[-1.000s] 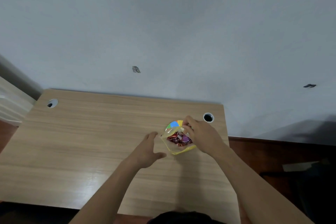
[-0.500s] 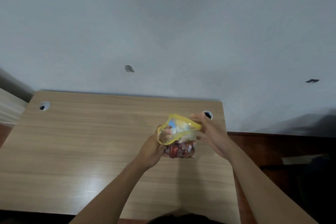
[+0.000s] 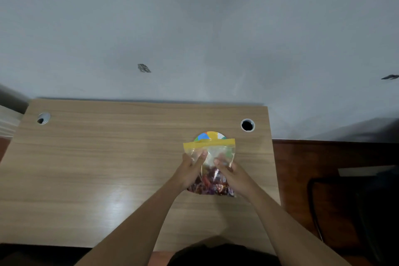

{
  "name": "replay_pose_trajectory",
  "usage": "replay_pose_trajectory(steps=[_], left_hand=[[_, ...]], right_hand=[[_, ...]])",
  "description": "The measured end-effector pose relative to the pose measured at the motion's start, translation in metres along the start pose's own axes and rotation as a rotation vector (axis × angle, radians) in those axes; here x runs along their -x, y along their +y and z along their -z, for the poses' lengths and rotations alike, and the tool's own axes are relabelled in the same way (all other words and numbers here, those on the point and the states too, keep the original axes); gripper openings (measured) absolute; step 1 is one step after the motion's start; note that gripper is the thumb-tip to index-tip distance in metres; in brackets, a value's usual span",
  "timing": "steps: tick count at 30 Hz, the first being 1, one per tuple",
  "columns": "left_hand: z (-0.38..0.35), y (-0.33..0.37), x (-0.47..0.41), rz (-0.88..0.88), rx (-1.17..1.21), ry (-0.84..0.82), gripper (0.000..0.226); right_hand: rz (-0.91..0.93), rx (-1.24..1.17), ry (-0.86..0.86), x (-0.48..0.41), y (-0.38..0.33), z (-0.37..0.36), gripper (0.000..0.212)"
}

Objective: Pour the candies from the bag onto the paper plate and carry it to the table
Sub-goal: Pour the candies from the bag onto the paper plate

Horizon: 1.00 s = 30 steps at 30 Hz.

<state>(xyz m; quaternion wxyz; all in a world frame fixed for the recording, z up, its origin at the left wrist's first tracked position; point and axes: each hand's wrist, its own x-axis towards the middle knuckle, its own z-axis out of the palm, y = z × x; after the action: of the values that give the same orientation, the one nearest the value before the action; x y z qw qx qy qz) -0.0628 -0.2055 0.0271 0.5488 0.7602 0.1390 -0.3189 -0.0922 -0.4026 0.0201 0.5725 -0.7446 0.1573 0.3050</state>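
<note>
So, both hands on bag, upright over desk near right edge. Left hand and right hand pinch clear film at mid-height, one per side, candies slumped at bottom. Yellow zip strip on top, looks shut, so grip likely sets up pulling it open. Plate flat just behind bag, toward back edge, mostly hidden, handy for pour. Nothing poured yet. Bag floppy, could spill if tipped early.
</note>
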Motion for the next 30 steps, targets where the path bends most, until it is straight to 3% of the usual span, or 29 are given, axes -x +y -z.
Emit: replay_pose_trajectory(steps=[3,5,9,13,19,21,22,25,30], left_hand=[[-0.006,-0.001,-0.003,0.016,0.019,-0.071,0.045],[-0.007,-0.013,-0.013,-0.007,0.034,-0.169,0.044],[-0.007,-0.031,-0.027,-0.008,-0.035,-0.216,0.048],[-0.011,-0.028,-0.026,-0.022,-0.100,-0.194,0.009],[-0.016,-0.033,-0.026,0.082,-0.077,-0.151,0.012],[-0.016,-0.035,-0.027,0.147,-0.081,-0.136,0.037],[-0.016,-0.036,-0.027,0.173,-0.084,-0.137,0.039],[-0.016,-0.028,-0.021,0.176,-0.045,-0.167,0.016],[-0.016,-0.028,-0.018,0.200,-0.042,-0.184,0.019]], right_hand=[[-0.040,-0.004,0.023,-0.010,0.017,-0.004,0.044],[-0.088,0.023,0.005,-0.020,0.033,-0.005,0.054],[-0.143,0.078,-0.020,-0.028,0.044,-0.005,0.047],[-0.214,0.077,-0.013,-0.028,0.048,-0.010,0.042],[-0.258,0.096,-0.003,-0.033,0.060,-0.010,0.053],[-0.263,0.107,-0.002,-0.037,0.064,-0.008,0.058],[-0.261,0.115,0.000,-0.036,0.063,-0.008,0.057],[-0.239,0.155,-0.019,-0.032,0.054,-0.008,0.047],[-0.192,0.171,0.010,-0.024,0.049,-0.010,0.040]])
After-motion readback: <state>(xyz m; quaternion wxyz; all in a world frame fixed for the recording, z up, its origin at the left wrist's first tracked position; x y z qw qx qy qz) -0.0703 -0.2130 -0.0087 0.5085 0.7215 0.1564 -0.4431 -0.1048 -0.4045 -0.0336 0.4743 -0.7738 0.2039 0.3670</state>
